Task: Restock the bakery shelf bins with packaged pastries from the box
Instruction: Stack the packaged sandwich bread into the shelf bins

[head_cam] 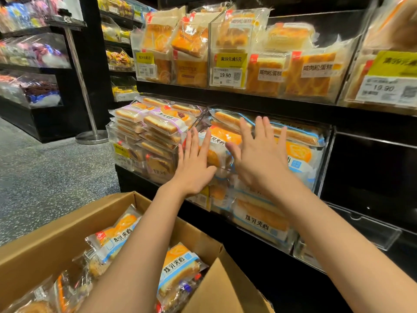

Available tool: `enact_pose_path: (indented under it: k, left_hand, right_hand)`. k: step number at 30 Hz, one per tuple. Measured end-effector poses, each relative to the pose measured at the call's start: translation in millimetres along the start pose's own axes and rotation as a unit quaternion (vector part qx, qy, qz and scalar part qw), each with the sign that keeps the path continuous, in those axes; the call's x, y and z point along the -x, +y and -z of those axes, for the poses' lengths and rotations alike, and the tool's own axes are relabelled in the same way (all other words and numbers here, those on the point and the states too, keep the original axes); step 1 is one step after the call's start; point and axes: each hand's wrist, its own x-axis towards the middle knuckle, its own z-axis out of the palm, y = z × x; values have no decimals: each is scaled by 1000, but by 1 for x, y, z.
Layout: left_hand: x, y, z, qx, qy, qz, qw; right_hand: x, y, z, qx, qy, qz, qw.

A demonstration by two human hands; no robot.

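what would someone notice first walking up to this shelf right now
Both hands, the left hand and the right hand, are spread flat against the blue-trimmed pastry packs heaped in the clear bin on the lower shelf. Just below, an open cardboard box holds more of the same packs. Above, yellow price tags front the upper bins.

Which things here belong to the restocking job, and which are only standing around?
Belongs to the job:
- cardboard box of blue-label packs
- blue-label bin
- left hand and right hand, flat against the packs

Standing around:
- purple-label bin
- upper shelf cakes
- metal stanchion
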Motion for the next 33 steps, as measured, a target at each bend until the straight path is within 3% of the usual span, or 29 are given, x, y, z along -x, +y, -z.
enact_pose_path:
  k: [3,8,10,13,15,18,20,22,27,29,33]
  left_hand:
    - [-2,8,-7,-24,3,-21,999]
    - [-12,16,-9,-73,-41,-6,997]
    - [-9,16,-6,-29,-40,-7,999]
    - [4,13,2,129,6,-35,991]
    - [18,4,14,199,40,-51,978]
    - [38,-15,35,223,110,-32,968]
    - [50,-28,51,262,117,11,958]
    - [65,-43,65,281,63,44,957]
    - [106,-85,70,219,-142,127,957]
    - [121,-104,59,182,-204,169,947]
    - [145,-133,30,126,-281,224,925]
  right_hand:
    - [6,22,-5,-6,-72,-84,994]
    - [1,27,-9,-37,-144,-80,986]
    - [0,27,-3,-41,-170,-83,981]
    - [-3,25,5,-62,-177,-104,977]
    - [-1,14,9,-40,-104,-92,990]
    - [8,-15,11,-77,81,46,993]
    - [15,-34,10,-163,101,133,972]
    - [23,-52,-5,-174,96,193,961]
    - [34,-84,-61,-50,231,333,913]
    - [45,-93,-77,-66,152,392,905]
    - [66,-101,-122,-13,-219,395,892]
